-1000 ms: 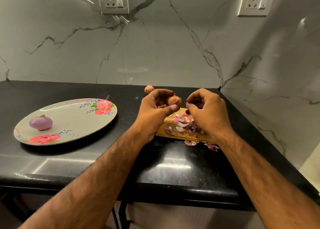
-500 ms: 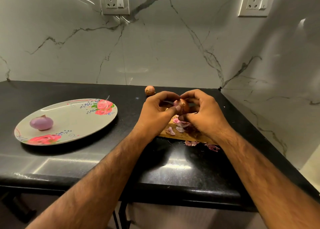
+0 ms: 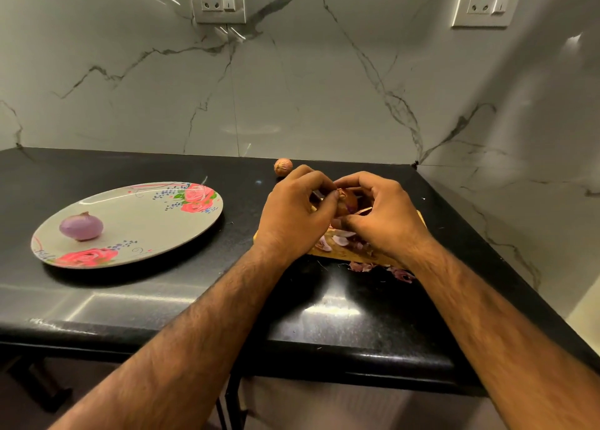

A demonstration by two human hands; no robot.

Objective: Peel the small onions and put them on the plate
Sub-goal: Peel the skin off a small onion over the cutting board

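A small brown-skinned onion (image 3: 346,199) is held between both hands above a wooden board (image 3: 344,252). My left hand (image 3: 292,215) grips it from the left with thumb and fingers curled. My right hand (image 3: 383,217) pinches it from the right, fingers curled over its top. Most of that onion is hidden by the fingers. One peeled purple onion (image 3: 81,226) lies on the floral plate (image 3: 146,231) at the left. Another unpeeled onion (image 3: 283,166) sits on the counter just behind my left hand.
Loose pink and white peels (image 3: 341,239) cover the board, and a few peels (image 3: 383,270) lie on the black counter (image 3: 162,299) in front of it. The marble wall meets the counter at the back and right. The counter's front edge runs below my forearms.
My right hand has moved left and closed onto the onion that my left hand held alone a second ago. Both hands now sit together over the board.
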